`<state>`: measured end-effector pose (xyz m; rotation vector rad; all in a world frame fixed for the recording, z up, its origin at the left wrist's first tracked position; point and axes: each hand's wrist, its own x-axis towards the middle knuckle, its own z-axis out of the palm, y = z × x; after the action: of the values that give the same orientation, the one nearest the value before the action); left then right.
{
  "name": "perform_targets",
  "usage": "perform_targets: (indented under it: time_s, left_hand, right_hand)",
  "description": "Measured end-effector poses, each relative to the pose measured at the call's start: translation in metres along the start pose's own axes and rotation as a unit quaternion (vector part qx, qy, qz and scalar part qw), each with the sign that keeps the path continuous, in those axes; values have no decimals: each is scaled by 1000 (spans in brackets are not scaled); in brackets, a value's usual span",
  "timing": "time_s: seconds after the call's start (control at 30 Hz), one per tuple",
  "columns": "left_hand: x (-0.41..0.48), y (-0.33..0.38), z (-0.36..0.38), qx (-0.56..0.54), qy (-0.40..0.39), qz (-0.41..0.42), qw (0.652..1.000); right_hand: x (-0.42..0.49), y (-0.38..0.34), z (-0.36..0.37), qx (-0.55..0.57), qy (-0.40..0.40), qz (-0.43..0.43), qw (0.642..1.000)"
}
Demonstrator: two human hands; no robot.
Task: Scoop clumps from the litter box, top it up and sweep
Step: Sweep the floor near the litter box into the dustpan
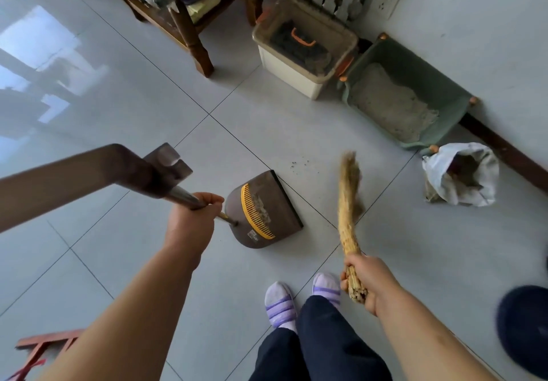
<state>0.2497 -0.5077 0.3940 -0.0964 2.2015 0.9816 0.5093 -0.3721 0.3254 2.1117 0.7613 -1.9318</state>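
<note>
The left hand (192,211) gripped the dustpan (267,199) by its metal shaft; the right hand (366,281) gripped the straw broom (349,202) at its bound end. Scattered litter grains (299,163) lay on the floor (267,125) just beyond both. The straw broom likely handled light, its tip flexible.

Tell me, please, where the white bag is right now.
In the head view, the white bag sits on the floor at the right, just by the near corner of the green litter box, close to the dark baseboard.
</note>
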Motion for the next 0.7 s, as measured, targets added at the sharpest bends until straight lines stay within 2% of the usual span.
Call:
perform_targets:
  time_s: [0.13,0.23,0.5,0.7]
  left_hand:
    - [2,-14,-12,-17,3,-8,1000]
    - [3,-22,-21,-27,13,-16,999]
    - [-13,-38,-47,-63,77,-33,994]
    - [-34,-49,-86,-152,171,-42,973]
  right_hand:
    - [25,7,8,185,-20,68,980]
    - [40,1,36,222,-73,95,968]
    - [25,-28,74,150,-124,40,980]
    - [-24,-3,40,-24,-162,-2,987]
